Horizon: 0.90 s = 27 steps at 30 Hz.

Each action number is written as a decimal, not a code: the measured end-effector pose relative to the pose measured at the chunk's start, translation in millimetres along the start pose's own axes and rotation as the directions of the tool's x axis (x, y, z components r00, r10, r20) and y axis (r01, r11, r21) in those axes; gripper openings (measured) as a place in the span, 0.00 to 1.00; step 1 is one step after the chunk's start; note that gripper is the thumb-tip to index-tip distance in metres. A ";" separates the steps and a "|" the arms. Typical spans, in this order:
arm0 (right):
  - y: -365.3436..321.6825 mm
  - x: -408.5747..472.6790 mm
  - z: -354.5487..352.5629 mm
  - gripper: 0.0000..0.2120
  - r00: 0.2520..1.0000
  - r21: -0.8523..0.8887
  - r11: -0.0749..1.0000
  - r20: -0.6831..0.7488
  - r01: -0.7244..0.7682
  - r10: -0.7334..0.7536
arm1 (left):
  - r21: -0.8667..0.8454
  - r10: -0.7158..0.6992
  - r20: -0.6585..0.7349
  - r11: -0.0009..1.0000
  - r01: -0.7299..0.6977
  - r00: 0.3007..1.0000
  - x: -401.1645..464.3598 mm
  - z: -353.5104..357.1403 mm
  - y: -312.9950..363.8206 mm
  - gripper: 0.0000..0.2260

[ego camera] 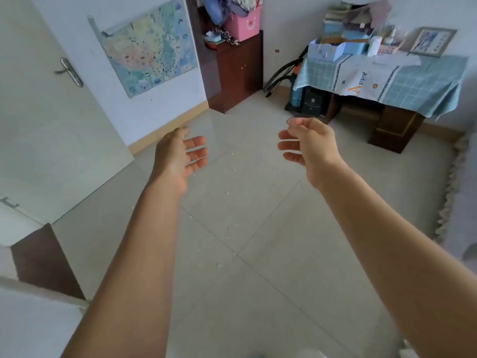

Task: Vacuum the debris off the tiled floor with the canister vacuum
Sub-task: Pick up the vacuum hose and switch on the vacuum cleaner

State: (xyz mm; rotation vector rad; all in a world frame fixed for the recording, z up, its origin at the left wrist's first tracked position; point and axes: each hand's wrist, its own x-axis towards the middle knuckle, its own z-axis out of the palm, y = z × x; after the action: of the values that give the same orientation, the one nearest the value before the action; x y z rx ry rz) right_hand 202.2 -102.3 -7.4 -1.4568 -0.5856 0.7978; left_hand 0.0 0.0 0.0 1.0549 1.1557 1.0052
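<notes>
Small white crumbs of debris [228, 193] lie scattered over the beige tiled floor [271, 228], mostly along the middle between my arms. The canister vacuum [296, 96], blue and black with an orange part and a black hose [280, 73], stands half hidden under the cloth-covered table at the back right. My left hand [180, 158] and my right hand [307, 144] are both stretched out in front of me above the floor, palms facing each other, fingers relaxed, holding nothing. Neither hand touches the vacuum.
A white door [51, 112] stands at the left beside a wall map [149, 45]. A dark wooden cabinet [235, 71] with a pink box fills the back corner. The table [382, 81] carries boxes and a framed picture. A fringed grey cover [459, 192] borders the right.
</notes>
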 end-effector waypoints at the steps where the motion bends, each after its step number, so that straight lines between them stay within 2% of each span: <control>1: -2.8 8.7 0.9 0.07 1.000 -0.004 1.000 -0.014 -0.004 0.004 | -0.019 -0.024 0.007 1.000 0.025 1.000 9.4 3.6 1.9 0.09; 7: 1.2 75.2 -4.3 0.06 0.997 0.007 1.000 -0.073 -0.008 0.008 | -0.054 -0.067 0.041 0.996 0.069 0.997 67.7 40.8 -5.1 0.06; 11: 2.9 125.4 -12.4 0.06 0.998 0.007 1.000 -0.068 -0.013 0.014 | -0.062 -0.073 0.052 0.995 0.076 0.996 109.8 77.2 -9.5 0.07; 18: -4.7 242.8 -52.6 0.06 0.996 -0.039 0.998 -0.070 -0.053 0.051 | -0.036 -0.104 0.027 0.994 0.105 0.994 191.0 175.5 -13.7 0.10; 27: -31.0 395.8 -106.7 0.06 0.995 -0.090 0.993 -0.070 -0.080 0.074 | -0.101 -0.145 0.000 0.984 0.144 0.989 282.0 297.0 1.2 0.11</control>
State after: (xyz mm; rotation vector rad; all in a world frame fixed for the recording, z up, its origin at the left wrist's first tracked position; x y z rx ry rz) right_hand 535.4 137.4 -29.7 -1.5936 -0.5242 0.7874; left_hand 330.0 240.8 -28.8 0.8754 1.1584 0.9436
